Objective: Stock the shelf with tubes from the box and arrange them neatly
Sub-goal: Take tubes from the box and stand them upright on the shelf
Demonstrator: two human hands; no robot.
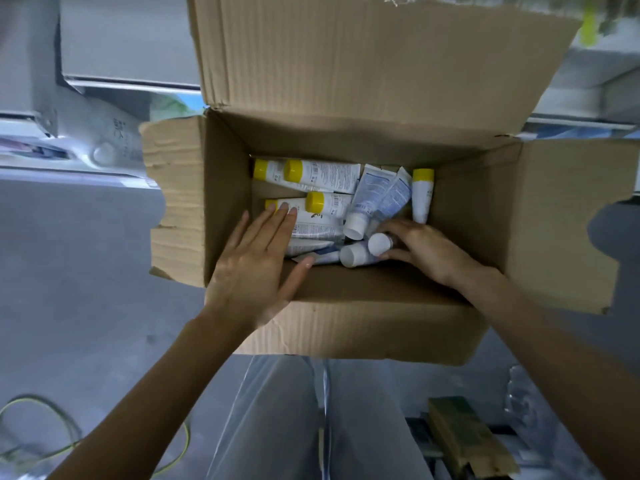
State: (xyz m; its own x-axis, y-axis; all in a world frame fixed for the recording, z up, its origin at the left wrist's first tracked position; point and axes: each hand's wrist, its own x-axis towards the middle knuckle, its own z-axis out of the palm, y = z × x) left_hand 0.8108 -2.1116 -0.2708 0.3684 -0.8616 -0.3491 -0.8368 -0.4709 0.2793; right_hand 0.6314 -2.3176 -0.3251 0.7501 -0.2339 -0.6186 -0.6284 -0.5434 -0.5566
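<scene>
Two hands are in the brown cardboard box (346,327). Left hand (256,268) lies flat; right hand (426,251) grips a white-capped tube (379,243), cap nearest.

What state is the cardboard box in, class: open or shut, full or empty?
Open and partly filled: the box has its flaps folded outward, and tubes with yellow and white caps lie loose across its floor.

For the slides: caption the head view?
Right hand grips a white-capped tube in the box; left hand rests on a yellow-capped tube.
</scene>
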